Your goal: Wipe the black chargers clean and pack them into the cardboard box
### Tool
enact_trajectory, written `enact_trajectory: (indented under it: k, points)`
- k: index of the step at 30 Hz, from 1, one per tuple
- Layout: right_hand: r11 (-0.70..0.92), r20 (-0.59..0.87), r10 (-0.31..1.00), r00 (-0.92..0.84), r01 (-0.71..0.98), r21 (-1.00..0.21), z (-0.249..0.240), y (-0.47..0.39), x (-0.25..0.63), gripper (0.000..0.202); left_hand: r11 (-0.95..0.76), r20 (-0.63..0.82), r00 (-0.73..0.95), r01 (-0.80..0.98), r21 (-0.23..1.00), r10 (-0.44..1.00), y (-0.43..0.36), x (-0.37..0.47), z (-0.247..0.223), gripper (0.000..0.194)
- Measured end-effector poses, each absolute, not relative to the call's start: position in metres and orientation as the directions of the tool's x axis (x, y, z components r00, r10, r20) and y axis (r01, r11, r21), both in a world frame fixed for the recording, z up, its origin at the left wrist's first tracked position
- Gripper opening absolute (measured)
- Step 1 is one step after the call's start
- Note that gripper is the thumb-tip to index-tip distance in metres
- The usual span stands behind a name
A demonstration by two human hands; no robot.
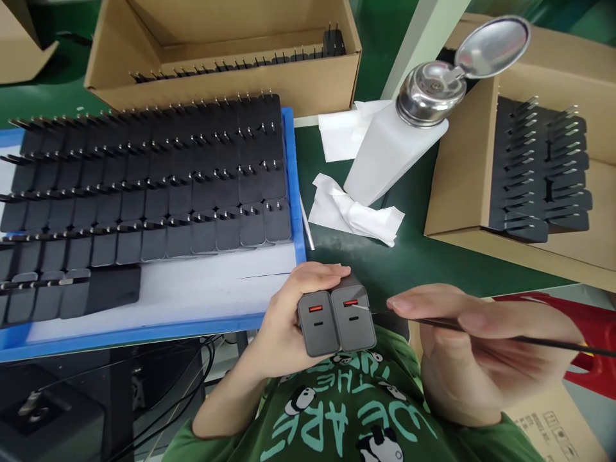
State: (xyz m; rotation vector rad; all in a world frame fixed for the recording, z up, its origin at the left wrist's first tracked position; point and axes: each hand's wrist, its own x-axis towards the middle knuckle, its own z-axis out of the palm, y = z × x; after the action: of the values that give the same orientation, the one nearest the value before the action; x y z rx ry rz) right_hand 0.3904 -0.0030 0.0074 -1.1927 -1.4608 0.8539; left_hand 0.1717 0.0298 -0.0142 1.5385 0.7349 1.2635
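Two black chargers (337, 330) stand side by side in my left hand (283, 321), whose fingers wrap round them. Each charger's face shows a red USB slot above a small dark slot. My right hand (476, 340) pinches a thin dark tool (529, 341) between thumb and fingers. The tool's fine tip reaches the face of the right-hand charger, near its red slot. Left of my hands, a blue-rimmed tray (299, 192) holds several rows of black chargers (144, 192) with their prongs up.
An open carton (231, 96) with chargers lies at the back, another carton (457, 173) at the right. Between them stand a white pump bottle (392, 151) with its metal lid raised and a crumpled white tissue (353, 212). A red object (597, 346) is at the far right.
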Motion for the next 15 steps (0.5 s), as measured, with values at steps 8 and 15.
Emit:
enact_trajectory:
  k: [8,15]
  points:
    - [0.368,0.375,0.925,0.058,0.097,-0.925,0.020,0.013,0.377,0.023,-0.351,0.368,0.271,-0.110,0.930,0.889,0.031,0.172,-0.014,0.064]
    - [0.334,0.325,0.940,0.109,-0.080,-0.939,0.024,0.018,0.364,0.021,-0.342,0.357,0.279,-0.103,0.934,0.891,0.031,0.171,-0.013,0.063]
